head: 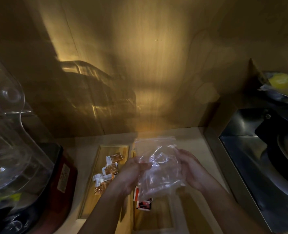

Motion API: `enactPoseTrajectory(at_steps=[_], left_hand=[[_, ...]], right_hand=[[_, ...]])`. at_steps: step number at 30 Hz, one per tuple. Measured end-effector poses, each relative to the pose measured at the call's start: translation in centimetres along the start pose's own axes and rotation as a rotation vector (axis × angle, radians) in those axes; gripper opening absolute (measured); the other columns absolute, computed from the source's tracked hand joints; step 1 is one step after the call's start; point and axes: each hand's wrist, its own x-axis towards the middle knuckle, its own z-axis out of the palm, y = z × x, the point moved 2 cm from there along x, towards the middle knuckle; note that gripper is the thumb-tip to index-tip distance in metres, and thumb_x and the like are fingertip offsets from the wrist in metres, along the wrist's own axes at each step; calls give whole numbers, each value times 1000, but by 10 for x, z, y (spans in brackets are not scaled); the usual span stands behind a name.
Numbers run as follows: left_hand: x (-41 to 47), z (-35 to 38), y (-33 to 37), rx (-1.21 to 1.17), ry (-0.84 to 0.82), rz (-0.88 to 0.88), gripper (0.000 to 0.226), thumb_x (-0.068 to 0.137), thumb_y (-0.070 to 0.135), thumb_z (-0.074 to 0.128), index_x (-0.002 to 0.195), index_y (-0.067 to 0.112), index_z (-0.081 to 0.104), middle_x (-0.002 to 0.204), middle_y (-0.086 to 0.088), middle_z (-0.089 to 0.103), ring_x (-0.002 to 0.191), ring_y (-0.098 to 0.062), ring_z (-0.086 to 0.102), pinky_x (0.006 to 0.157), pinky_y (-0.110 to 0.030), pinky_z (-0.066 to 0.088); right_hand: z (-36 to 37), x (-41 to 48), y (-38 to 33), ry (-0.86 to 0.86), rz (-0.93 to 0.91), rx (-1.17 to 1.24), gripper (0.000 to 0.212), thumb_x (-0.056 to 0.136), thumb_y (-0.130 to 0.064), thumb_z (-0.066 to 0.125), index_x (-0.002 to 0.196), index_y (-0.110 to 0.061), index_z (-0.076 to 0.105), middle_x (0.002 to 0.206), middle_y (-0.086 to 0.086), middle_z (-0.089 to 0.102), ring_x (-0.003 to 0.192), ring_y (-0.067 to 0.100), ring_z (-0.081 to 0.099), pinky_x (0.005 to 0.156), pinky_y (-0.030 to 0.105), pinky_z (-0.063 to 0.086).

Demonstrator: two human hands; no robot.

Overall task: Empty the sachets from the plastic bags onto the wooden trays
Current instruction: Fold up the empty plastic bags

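Note:
A clear zip-top plastic bag [158,164] is held up between both hands over the right wooden tray [158,220]. My left hand [131,173] grips its left side and my right hand [190,168] cups its right side. The bag looks crumpled; I cannot tell whether anything is inside. Under it, red and white sachets [144,204] lie on the right tray. The left wooden tray [89,201] holds several orange and white sachets [108,171].
A red and black appliance [62,181] with a clear glass jug [6,149] stands at the left. A black stove with a pan [264,166] sits at the right. A wooden wall rises behind the counter. A bowl with a yellow item [281,83] is upper right.

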Motion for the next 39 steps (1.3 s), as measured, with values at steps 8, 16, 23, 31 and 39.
enactPoseTrajectory(at_steps=[8, 16, 23, 31, 39], left_hand=[[-5, -10, 10, 85, -52, 26, 39, 75, 13, 74, 113, 10, 63, 111, -16, 70, 102, -33, 67, 94, -53, 52], [-4, -21, 9, 111, -78, 96, 32, 89, 1, 50, 114, 16, 64, 103, -16, 72, 83, -30, 72, 60, -38, 60], [-8, -21, 9, -205, -167, 128, 41, 89, -11, 38, 116, 5, 63, 112, -31, 57, 101, -43, 48, 72, -45, 51], [-11, -24, -5, -333, -149, 31, 31, 89, 9, 46, 115, 6, 63, 125, -21, 62, 107, -38, 64, 80, -49, 57], [-13, -41, -30, -311, -442, -352, 73, 76, 73, 47, 125, 21, 60, 126, -11, 64, 115, -31, 61, 96, -51, 49]], right_hand=[[9, -7, 0, -83, 12, -221, 14, 74, 11, 63, 83, 2, 67, 68, 8, 72, 59, 17, 68, 51, 25, 56], [6, -11, -6, -98, -65, -171, 27, 78, 15, 51, 91, 1, 70, 65, 11, 67, 48, 17, 60, 41, 24, 53], [7, -10, -1, -128, -68, 85, 37, 77, 25, 39, 74, 6, 70, 64, 14, 71, 53, 19, 68, 45, 24, 56], [15, -10, -11, -3, -235, -120, 14, 73, 22, 47, 78, 21, 60, 73, 13, 69, 62, 21, 65, 51, 22, 54], [36, -19, -12, -61, -378, -474, 52, 59, 35, 44, 39, -10, 60, 75, 11, 62, 65, 16, 61, 59, 19, 49]])
